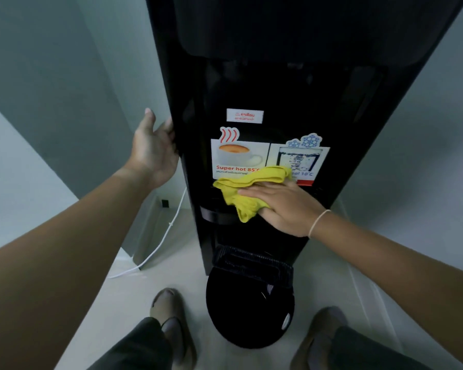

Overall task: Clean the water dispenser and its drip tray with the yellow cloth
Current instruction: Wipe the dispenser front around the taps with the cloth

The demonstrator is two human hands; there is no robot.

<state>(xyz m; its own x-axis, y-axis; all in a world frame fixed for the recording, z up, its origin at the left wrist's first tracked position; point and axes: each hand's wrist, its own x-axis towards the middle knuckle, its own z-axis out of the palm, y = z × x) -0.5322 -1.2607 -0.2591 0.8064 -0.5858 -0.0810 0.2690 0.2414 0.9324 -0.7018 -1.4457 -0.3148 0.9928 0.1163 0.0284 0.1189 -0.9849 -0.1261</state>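
Note:
A tall black water dispenser [284, 84] stands in front of me, with hot and cold stickers on its front panel. My right hand [284, 206] lies flat on the yellow cloth [247, 192] and presses it against the front panel just below the stickers. My left hand [154, 149] holds the dispenser's left edge, fingers wrapped around the corner. The black drip tray [251, 263] with its ribbed grille sticks out low on the front, below the cloth.
A white cable [155, 252] runs down along the wall at the dispenser's left to the floor. Pale walls close in on both sides. My two feet [171, 316] stand on the light floor in front, either side of the tray.

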